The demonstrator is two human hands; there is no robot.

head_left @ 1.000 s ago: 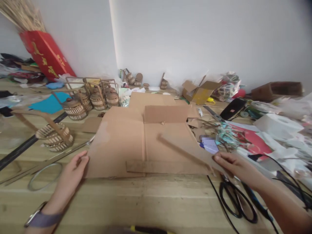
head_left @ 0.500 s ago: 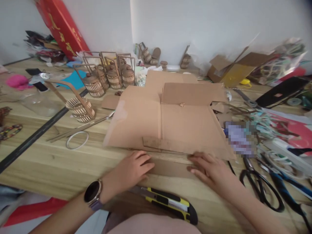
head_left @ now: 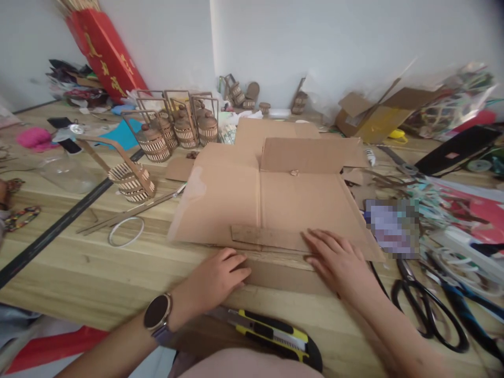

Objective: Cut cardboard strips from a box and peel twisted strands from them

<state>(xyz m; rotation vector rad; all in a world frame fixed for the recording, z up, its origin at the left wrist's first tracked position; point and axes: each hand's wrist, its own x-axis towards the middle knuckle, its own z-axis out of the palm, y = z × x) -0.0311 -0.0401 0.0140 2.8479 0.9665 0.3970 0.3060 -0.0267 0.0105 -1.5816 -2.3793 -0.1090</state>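
A large flattened cardboard sheet (head_left: 220, 205) with folded flaps lies on the wooden table. Along its near edge runs a narrow cardboard strip (head_left: 279, 274). My left hand (head_left: 222, 275), with a watch on the wrist, rests at the strip's left end, fingers slightly apart and partly curled. Stretched out flat, the fingers of my right hand (head_left: 340, 260) lie over the sheet's near edge and the strip's right part. Neither hand visibly grips anything. Closer to my body lies a yellow and black utility knife (head_left: 271, 336), its blade end pointing left.
Several small lidded woven baskets (head_left: 185, 128) stand at the back left, with a lidless basket (head_left: 134, 181) nearer. A white ring (head_left: 126, 232) lies left of the sheet. Black-handled scissors (head_left: 429, 310) and pliers (head_left: 460, 304) are at right. An open cardboard box (head_left: 386, 113) sits behind.
My right hand has shifted slightly forward, its fingertips now farther onto the cardboard sheet. My left hand stays nearly in place. The whole view has moved slightly.
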